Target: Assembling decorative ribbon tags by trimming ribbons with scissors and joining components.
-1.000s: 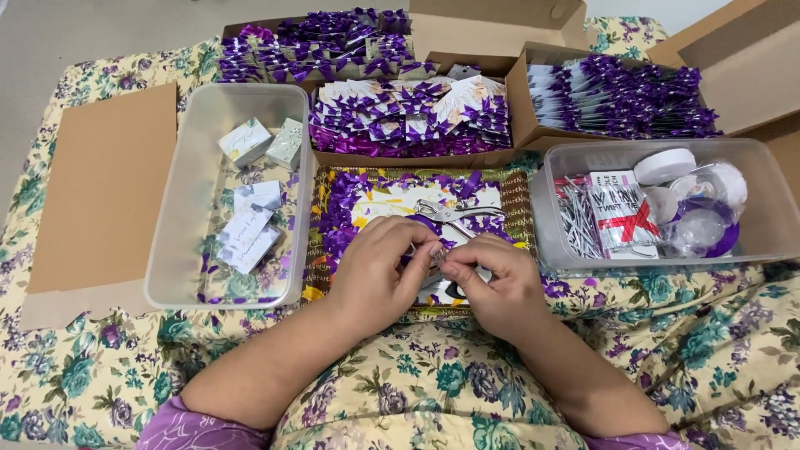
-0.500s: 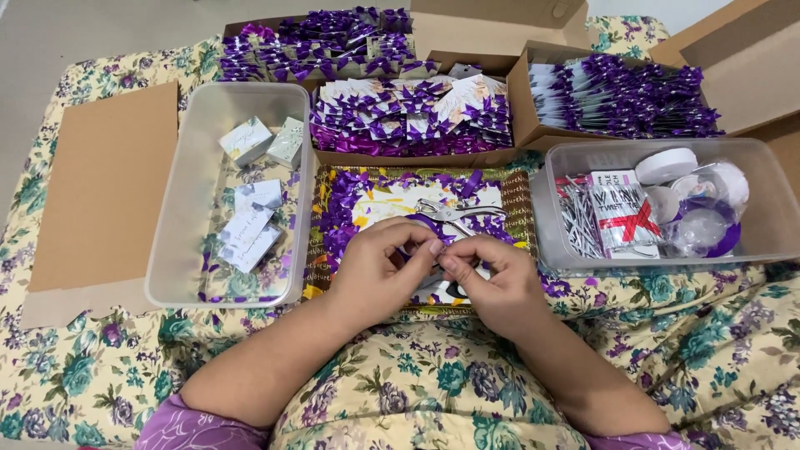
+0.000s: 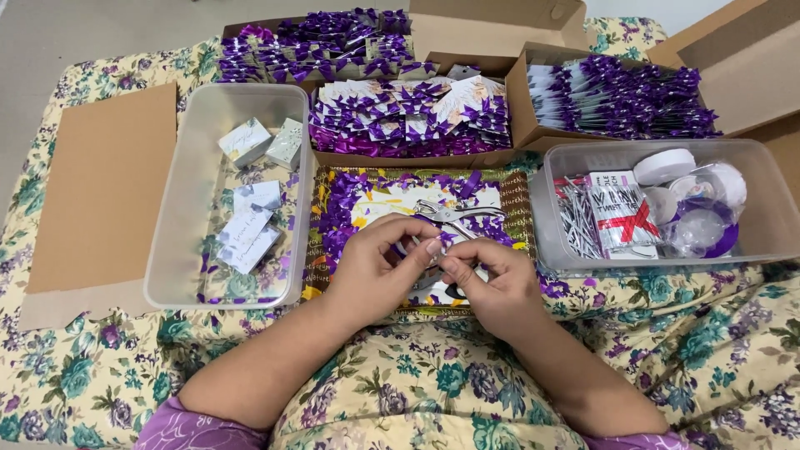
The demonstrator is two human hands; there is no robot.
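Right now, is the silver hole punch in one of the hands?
No, the hole punch lies on the tray just beyond both hands, which pinch a small purple piece between them.

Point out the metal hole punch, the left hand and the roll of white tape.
metal hole punch (image 3: 454, 215), head view, on the shiny handles near the pivot.
left hand (image 3: 375, 268), head view, on the back of the hand.
roll of white tape (image 3: 664, 165), head view, on its flat top face.
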